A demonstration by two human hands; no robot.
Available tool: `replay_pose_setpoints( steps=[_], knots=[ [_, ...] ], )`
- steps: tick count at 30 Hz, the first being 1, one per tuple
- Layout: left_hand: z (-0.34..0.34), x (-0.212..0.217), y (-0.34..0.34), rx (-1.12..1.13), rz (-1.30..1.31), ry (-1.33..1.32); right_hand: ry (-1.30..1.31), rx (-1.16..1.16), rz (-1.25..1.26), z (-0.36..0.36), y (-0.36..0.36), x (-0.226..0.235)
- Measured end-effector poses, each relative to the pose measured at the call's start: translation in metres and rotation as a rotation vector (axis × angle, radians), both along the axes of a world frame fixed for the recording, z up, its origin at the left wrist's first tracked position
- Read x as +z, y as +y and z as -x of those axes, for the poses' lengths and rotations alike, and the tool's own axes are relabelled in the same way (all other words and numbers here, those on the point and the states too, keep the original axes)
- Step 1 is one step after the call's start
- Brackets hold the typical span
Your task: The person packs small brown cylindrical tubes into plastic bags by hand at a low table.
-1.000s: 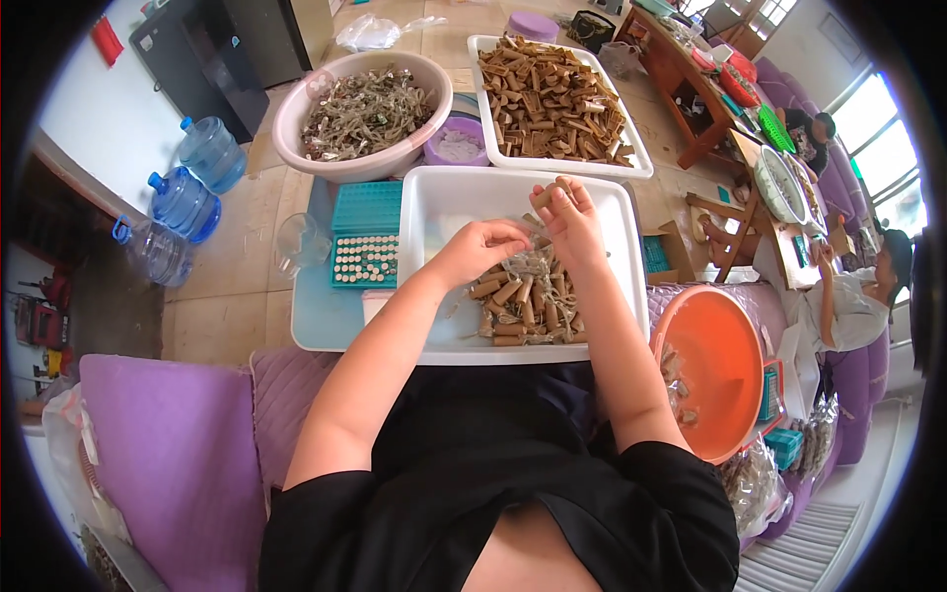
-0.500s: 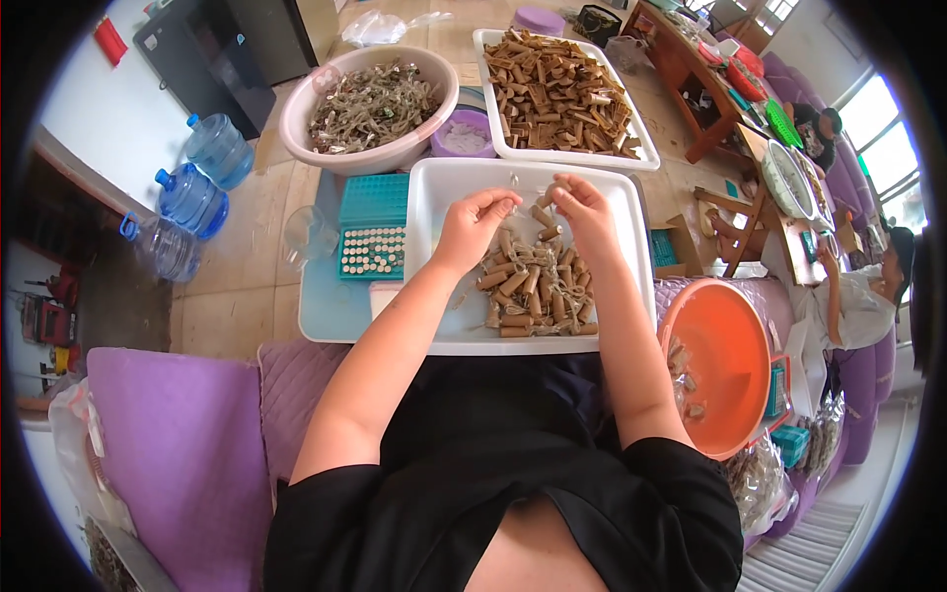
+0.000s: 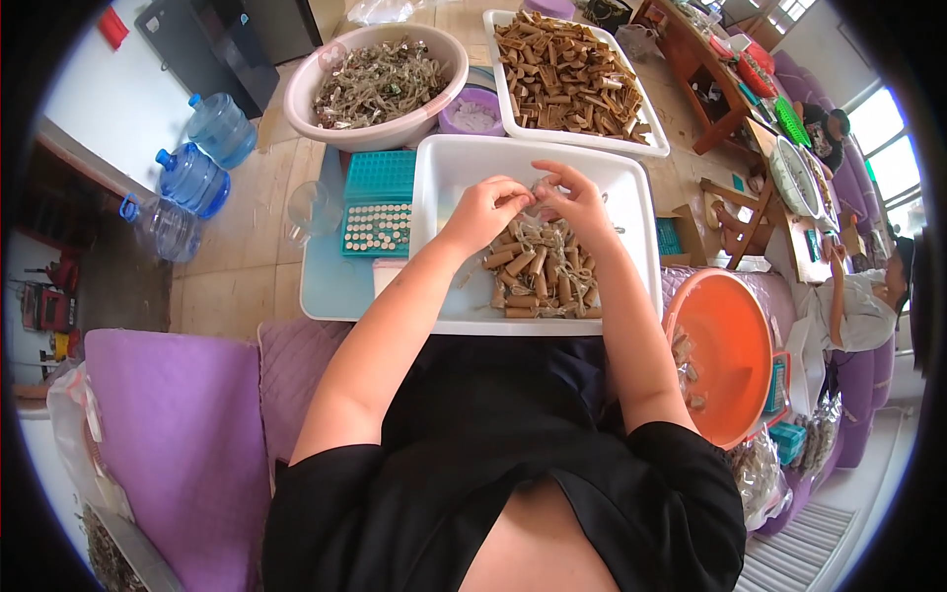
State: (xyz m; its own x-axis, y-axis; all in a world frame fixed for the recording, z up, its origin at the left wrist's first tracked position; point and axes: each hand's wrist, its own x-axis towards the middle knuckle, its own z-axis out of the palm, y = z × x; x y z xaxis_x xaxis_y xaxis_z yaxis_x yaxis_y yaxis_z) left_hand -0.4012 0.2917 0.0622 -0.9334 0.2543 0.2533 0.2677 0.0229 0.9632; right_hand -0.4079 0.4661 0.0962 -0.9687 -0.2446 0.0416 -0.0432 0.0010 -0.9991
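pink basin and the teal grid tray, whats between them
In the head view, nothing lies between the pink basin and the teal grid tray: the basin's near rim nearly meets the tray's far edge.

Small tan piece pinched over my white tray

I see both my hands, left hand [image 3: 485, 209] and right hand [image 3: 577, 202], meeting fingertip to fingertip on a small piece [image 3: 536, 193], too small to make out, above the brown cylinder pile [image 3: 541, 274] lying jumbled in the white tray [image 3: 444, 187].
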Motion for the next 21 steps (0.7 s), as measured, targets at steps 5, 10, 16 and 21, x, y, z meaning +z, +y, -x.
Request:
replay_pose_setpoints(
  steps=[5, 10, 16, 21],
  knots=[
    [0.002, -0.001, -0.002, 0.033, -0.068, -0.207, 0.046, -0.075, -0.041, 0.008, 0.009, -0.006],
    [0.003, -0.004, -0.009, -0.059, -0.115, -0.544, 0.145, -0.045, 0.068, 0.008, 0.023, 0.001],
    [0.003, -0.008, -0.007, -0.121, 0.024, -0.467, 0.149, 0.017, -0.271, 0.003, 0.019, 0.006],
    [0.0, -0.009, -0.005, -0.158, 0.099, -0.445, 0.074, 0.14, -0.381, 0.007, 0.03, 0.005]
  ],
)
